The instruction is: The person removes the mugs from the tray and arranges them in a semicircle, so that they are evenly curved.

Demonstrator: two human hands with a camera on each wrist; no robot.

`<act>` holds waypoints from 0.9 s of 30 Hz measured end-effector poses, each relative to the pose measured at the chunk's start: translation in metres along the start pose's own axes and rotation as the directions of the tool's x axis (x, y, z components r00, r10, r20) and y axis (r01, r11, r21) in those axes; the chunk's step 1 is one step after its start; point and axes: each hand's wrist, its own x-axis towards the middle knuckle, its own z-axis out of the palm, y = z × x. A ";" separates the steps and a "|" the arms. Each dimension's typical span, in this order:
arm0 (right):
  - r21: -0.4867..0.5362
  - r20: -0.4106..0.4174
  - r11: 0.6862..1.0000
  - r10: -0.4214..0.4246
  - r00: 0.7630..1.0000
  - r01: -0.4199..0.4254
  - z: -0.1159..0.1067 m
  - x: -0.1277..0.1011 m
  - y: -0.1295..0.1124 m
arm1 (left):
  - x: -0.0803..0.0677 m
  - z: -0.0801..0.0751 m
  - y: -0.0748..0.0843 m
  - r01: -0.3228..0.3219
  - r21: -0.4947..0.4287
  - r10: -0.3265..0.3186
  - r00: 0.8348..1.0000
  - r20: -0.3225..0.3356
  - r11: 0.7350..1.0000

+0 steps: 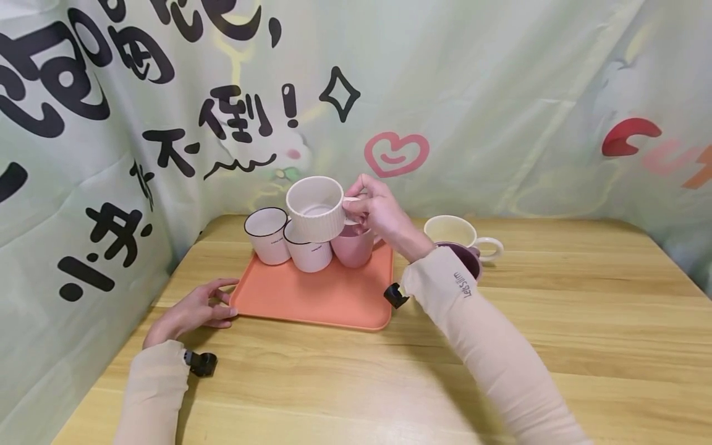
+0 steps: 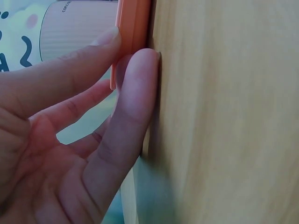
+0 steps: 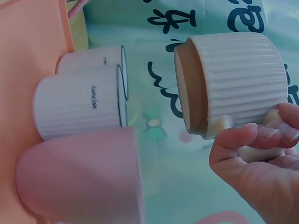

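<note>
A: From the head view, how many cups?

B: Six. Three stand on the orange tray (image 1: pixel 311 296): two white black-rimmed cups (image 1: pixel 267 235) and a pink cup (image 1: pixel 352 245). A ribbed cream mug (image 1: pixel 315 208) hangs in the air just above them, and a cream mug (image 1: pixel 453 233) and a purple mug (image 1: pixel 464 258) stand right of the tray. The sleeve reads "Let's Slim".

A: And the hands?

B: The right hand (image 1: pixel 380 213) pinches the ribbed mug's handle. The left hand (image 1: pixel 194 311) lies relaxed, fingers at the tray's left edge.

A: The left wrist view?

B: Straight fingers (image 2: pixel 135 93) press the tray's edge (image 2: pixel 133 28) against the table (image 2: pixel 224 116).

A: Right wrist?

B: Fingers (image 3: pixel 252 137) curl around the handle; the ribbed mug (image 3: pixel 231 84) tilts sideways. Small print on a white cup (image 3: pixel 77 109) is unreadable.
</note>
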 end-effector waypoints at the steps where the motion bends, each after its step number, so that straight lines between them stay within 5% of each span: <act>1: -0.006 -0.003 1.000 0.000 1.000 0.000 -0.002 0.000 -0.002 | 0.000 0.000 0.000 0.001 0.000 -0.001 1.000 -0.001 1.000; 27: 0.020 -0.143 1.000 -0.007 0.990 0.010 -0.061 -0.014 -0.026 | -0.001 0.000 0.001 -0.011 0.005 0.011 1.000 -0.007 1.000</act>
